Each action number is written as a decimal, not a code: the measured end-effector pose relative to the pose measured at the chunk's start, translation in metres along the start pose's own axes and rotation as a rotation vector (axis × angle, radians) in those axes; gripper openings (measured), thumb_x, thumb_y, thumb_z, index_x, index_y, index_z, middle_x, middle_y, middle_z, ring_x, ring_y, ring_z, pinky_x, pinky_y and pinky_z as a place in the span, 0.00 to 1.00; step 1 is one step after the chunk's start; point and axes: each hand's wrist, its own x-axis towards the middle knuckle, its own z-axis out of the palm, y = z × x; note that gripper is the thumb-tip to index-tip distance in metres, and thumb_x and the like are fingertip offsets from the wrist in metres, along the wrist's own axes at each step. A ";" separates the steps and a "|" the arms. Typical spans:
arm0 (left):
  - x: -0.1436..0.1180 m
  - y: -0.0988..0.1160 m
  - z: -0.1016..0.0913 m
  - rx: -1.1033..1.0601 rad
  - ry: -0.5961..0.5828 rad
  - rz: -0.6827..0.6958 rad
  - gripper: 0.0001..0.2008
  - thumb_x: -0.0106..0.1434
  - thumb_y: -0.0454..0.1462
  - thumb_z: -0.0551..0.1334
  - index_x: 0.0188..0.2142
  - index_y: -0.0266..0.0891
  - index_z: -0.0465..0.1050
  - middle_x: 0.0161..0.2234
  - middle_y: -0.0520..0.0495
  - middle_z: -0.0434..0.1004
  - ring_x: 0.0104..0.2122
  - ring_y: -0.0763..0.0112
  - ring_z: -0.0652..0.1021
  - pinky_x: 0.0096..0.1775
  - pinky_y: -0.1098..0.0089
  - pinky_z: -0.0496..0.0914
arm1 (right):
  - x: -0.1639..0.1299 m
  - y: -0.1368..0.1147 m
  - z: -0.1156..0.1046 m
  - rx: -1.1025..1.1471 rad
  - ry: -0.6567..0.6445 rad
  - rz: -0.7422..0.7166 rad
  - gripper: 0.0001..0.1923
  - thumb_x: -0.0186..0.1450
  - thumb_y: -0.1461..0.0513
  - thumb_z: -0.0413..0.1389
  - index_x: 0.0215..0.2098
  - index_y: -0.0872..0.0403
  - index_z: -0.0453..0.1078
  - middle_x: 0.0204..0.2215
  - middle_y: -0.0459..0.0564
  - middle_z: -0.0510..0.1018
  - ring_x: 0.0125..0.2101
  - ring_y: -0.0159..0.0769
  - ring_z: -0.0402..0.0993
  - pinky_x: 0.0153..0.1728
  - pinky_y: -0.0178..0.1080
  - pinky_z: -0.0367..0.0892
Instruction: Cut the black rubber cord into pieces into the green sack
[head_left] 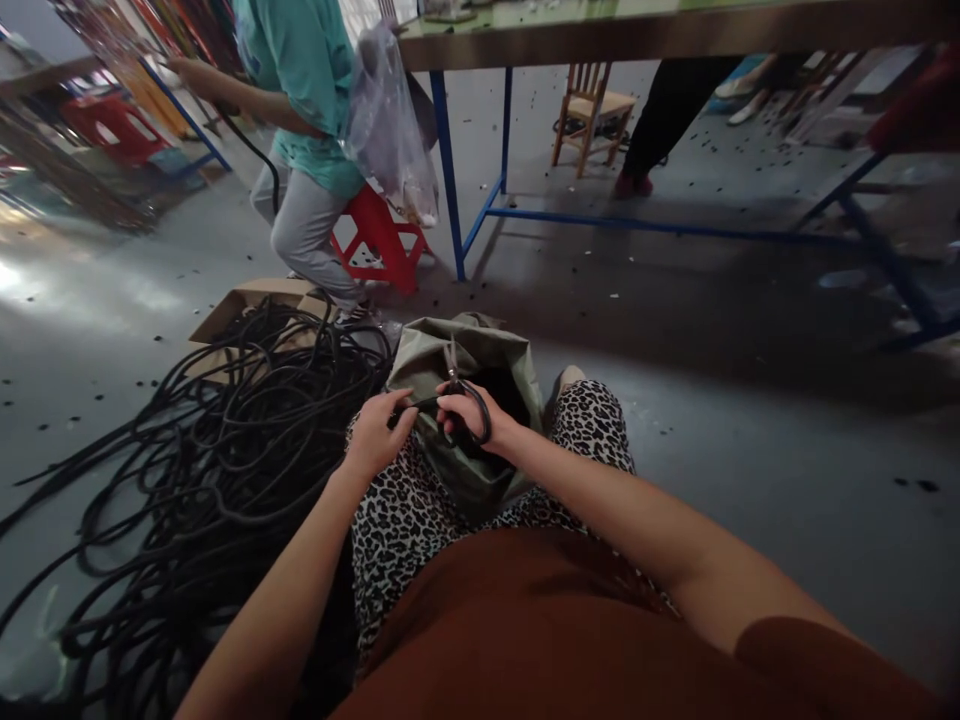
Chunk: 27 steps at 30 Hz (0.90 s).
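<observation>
My right hand (466, 412) is closed round a pair of scissors (451, 362). Their blades point away from me and their black handle loops round the back of my hand. Close by on the left, my left hand (379, 432) pinches a short black cord (426, 403) that reaches across to the fingers of my right hand. Both hands are above an open grey-green sack (517, 352) standing between my knees, with dark contents that I cannot make out. A big tangle of black cord (247, 430) lies on the floor to my left.
Behind the tangle is an open cardboard box (217, 318). A person in a teal top (319, 80) sits on a red stool (386, 240), beside a hanging clear plastic bag (394, 120). Ahead stands a blue-legged table (600, 40), with a wooden chair (596, 105) beyond. Small black scraps dot the floor.
</observation>
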 end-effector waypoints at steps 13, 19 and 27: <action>0.087 -0.056 0.000 0.539 -0.264 0.138 0.17 0.63 0.37 0.53 0.50 0.38 0.69 0.44 0.40 0.74 0.45 0.60 0.73 0.46 0.62 0.66 | -0.012 0.035 -0.074 -0.384 0.212 0.253 0.06 0.65 0.61 0.53 0.35 0.55 0.59 0.14 0.39 0.68 0.09 0.25 0.59 0.09 0.27 0.56; 0.070 -0.049 0.055 0.380 -0.318 0.068 0.18 0.64 0.36 0.52 0.52 0.37 0.67 0.45 0.40 0.74 0.46 0.63 0.73 0.49 0.65 0.65 | -0.054 0.084 -0.095 -0.507 0.246 0.340 0.06 0.64 0.62 0.53 0.32 0.56 0.61 0.16 0.40 0.68 0.10 0.24 0.60 0.11 0.26 0.55; 0.001 -0.018 0.111 0.121 -0.377 -0.020 0.20 0.64 0.36 0.51 0.56 0.38 0.62 0.48 0.41 0.73 0.48 0.65 0.73 0.49 0.66 0.66 | -0.067 0.109 -0.106 -0.514 0.283 0.273 0.06 0.64 0.61 0.54 0.37 0.56 0.65 0.19 0.40 0.68 0.13 0.25 0.62 0.14 0.27 0.58</action>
